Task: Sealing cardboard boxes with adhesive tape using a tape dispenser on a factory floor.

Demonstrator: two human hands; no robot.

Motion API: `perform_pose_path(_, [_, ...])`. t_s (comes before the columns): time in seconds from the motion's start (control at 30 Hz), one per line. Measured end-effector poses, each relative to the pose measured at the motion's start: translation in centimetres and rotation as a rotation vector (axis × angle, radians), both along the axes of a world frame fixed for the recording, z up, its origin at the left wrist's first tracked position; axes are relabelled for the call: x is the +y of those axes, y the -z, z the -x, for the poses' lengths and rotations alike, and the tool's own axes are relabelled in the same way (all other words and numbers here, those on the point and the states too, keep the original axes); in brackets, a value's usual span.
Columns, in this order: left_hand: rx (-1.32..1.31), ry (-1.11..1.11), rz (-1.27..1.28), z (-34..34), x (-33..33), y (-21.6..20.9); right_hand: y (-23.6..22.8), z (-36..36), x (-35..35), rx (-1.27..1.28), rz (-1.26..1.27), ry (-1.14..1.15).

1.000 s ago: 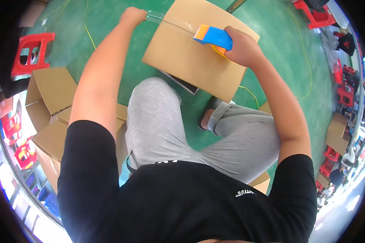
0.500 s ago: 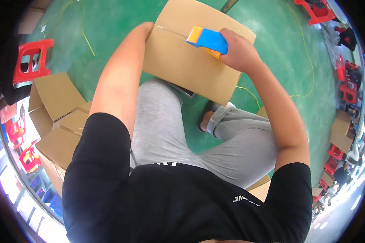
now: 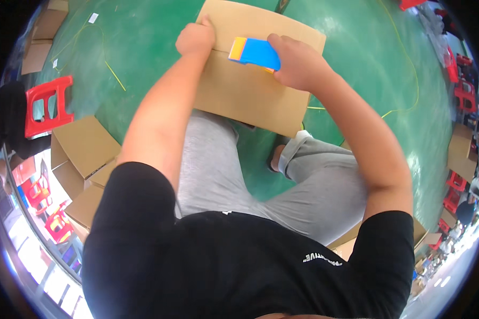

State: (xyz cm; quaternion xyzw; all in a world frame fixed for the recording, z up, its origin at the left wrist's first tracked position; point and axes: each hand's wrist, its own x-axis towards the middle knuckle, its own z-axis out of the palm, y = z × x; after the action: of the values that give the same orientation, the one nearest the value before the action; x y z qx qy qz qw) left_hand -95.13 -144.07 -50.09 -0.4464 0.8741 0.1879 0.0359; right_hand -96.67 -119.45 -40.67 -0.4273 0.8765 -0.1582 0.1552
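Blue dispenser (image 3: 259, 53) — long axis crosswise, nose (image 3: 238, 48) left — right hand (image 3: 299, 61) gripping; left hand (image 3: 196, 39) on carton (image 3: 239, 98), grip unclear.

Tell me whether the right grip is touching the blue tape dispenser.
Touching. The head view shows the right grip wrapped around one end of the blue tape dispenser, without visible gap.

Has a carton (image 3: 239, 95) ahead of the legs (image 3: 324, 181), with a tape dispenser (image 3: 258, 53) over its top.
Has the left hand (image 3: 195, 40) at that carton's left edge, the right hand (image 3: 301, 64) around the dispenser. To the left on the floor (image 3: 143, 42), has a second carton (image 3: 85, 142) beside the legs, a stool (image 3: 49, 125) just beyond it, and a cord (image 3: 115, 76) between stool and first carton. At far right, has a third carton (image 3: 461, 151).
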Motion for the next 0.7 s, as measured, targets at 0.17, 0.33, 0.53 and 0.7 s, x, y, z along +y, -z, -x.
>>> perform_pose_path(0.17, [-0.048, 0.054, 0.011, -0.2, -0.8, 0.1, -1.6, -0.1, 5.7, -0.074, 0.027, 0.038])
perform_pose_path(0.33, [-0.010, 0.058, 0.039, 0.0, -0.1, -0.7, -3.0, 1.4, 18.8, -0.023, -0.163, 0.129])
perform_pose_path(0.53, [-0.030, 0.042, 0.061, -0.5, 0.4, -0.1, -2.0, 0.8, 23.5, -0.022, -0.279, 0.215])
perform_pose_path(0.7, [-0.068, 0.095, 0.104, 0.3, 0.7, -0.3, 1.3, 1.2, 25.1, 0.000, -0.260, 0.167])
